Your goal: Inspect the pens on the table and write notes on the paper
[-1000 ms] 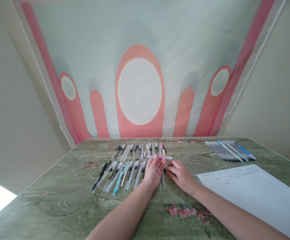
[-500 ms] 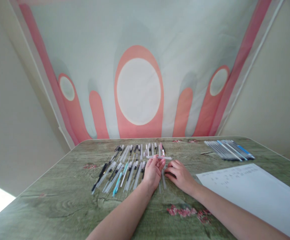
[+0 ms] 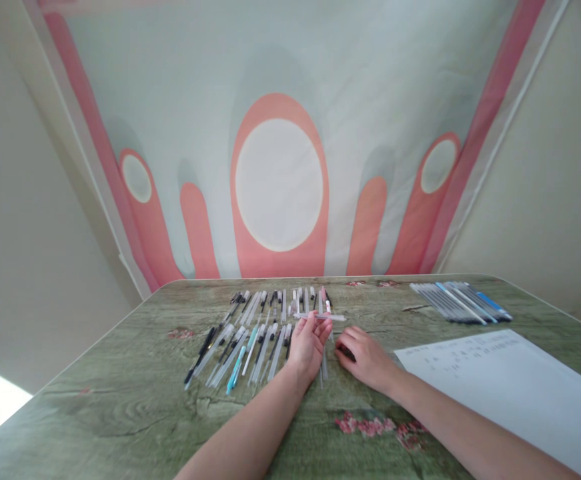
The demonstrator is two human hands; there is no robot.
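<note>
Two hands by pens on a wood-grain table (pink-arched backdrop behind).

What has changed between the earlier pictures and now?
The right hand has drawn slightly right, away from the clear tube lying beside the left hand; whether it holds anything is unclear. The left hand still holds a clear barrel crosswise; the paper and the pens beyond it stay put.

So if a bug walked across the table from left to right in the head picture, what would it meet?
Black pen → teal pen → left hand → right hand → paper.
</note>
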